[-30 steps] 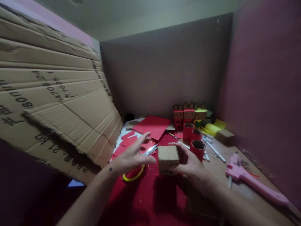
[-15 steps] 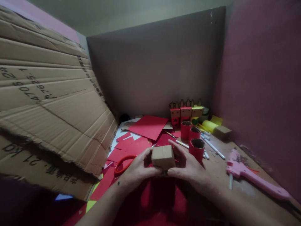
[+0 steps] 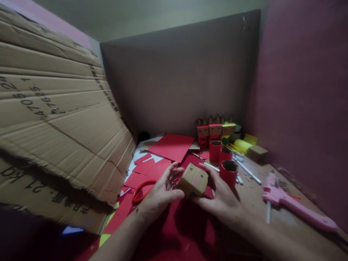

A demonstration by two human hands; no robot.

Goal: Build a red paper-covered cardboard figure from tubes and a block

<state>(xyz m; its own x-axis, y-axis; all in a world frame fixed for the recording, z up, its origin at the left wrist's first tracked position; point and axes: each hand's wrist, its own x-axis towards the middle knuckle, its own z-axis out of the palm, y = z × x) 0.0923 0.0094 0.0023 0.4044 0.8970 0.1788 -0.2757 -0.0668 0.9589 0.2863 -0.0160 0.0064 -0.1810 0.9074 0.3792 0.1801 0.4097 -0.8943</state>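
A small brown cardboard box is tilted above the red surface, with two dark dots on its upper face. My right hand grips it from the right, thumb beneath and fingers at the far side. My left hand is just left of the box, its fingers spread and curved with a gap between thumb and fingers. Beside the left wrist lies a red-handled pair of scissors. Red tubes stand just beyond the right hand.
A large cardboard sheet leans on the left. Red paper lies at the back. Small box-headed figures stand behind the tubes. White markers, a yellow roll, another brown box and a pink glue gun are on the right.
The box has turned and tilted, so its dotted face now shows. My left hand has opened and come away from it, while my right hand still holds it.
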